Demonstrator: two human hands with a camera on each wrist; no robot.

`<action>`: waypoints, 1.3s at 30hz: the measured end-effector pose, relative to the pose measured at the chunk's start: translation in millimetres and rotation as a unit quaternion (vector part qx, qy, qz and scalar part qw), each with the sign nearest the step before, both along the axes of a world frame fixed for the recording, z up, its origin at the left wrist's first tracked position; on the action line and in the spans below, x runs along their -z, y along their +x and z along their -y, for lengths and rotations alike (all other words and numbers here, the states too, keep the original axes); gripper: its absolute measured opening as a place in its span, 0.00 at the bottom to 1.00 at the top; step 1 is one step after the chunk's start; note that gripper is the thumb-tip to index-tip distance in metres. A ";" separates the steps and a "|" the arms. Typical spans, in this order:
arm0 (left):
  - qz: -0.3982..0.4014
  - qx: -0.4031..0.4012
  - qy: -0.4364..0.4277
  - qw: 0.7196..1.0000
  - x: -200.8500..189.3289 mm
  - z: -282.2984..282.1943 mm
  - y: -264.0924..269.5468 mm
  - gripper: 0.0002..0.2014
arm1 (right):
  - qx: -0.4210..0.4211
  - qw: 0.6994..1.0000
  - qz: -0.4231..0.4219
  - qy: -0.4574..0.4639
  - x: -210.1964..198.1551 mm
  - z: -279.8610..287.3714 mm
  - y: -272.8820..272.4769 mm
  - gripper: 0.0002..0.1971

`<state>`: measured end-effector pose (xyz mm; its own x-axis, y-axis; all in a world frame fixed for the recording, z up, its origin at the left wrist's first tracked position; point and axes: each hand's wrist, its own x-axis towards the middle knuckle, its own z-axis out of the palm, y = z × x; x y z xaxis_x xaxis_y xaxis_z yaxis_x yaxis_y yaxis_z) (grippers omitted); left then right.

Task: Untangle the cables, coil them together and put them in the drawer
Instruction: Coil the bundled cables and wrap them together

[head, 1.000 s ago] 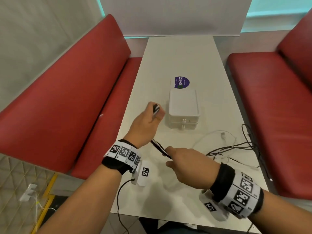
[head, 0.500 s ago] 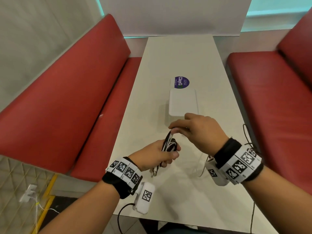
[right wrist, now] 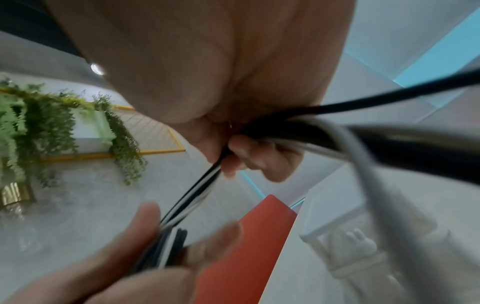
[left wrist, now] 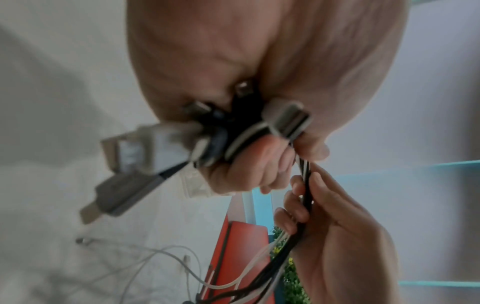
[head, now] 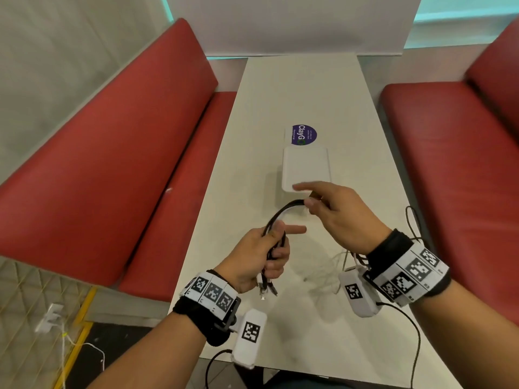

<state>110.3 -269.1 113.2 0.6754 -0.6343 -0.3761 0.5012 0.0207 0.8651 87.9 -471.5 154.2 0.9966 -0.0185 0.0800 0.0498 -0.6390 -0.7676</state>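
A bundle of black and white cables [head: 280, 214] arcs between my two hands above the white table [head: 295, 88]. My left hand [head: 269, 248] grips the coiled part in its fist, forefinger pointing out, with several plugs [head: 265, 287] hanging below it; the left wrist view shows those plugs [left wrist: 285, 121] close up. My right hand [head: 314, 203] pinches the strands further along, just in front of the white drawer box [head: 306, 164]. In the right wrist view the cables [right wrist: 192, 195] run from my right fingers down to the left hand. The loose ends trail to the table at the right.
Slack white and black cables [head: 331, 265] lie on the table under my right wrist and hang over its right edge [head: 412, 217]. A purple sticker [head: 304, 134] sits behind the drawer box. Red benches [head: 112, 164] flank the table on both sides.
Both hands rose and came together, then the right hand drew the strands away to the right, stretching an arc. The left hand turned, so the plugs now hang below it.
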 end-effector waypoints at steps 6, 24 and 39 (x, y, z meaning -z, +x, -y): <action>-0.015 -0.127 -0.038 0.991 -8.9 10.0 6.3 0.33 | 0.149 0.973 0.013 0.178 3.5 -23.1 -9.3 0.07; -0.110 -0.265 -0.149 0.946 -23.5 28.0 8.6 0.19 | 0.144 0.975 -0.078 0.149 45.1 -59.7 -23.9 0.18; 0.006 -0.147 -0.143 0.979 -9.9 19.5 6.4 0.09 | -0.034 0.923 -0.198 0.328 21.7 -49.4 -25.3 0.22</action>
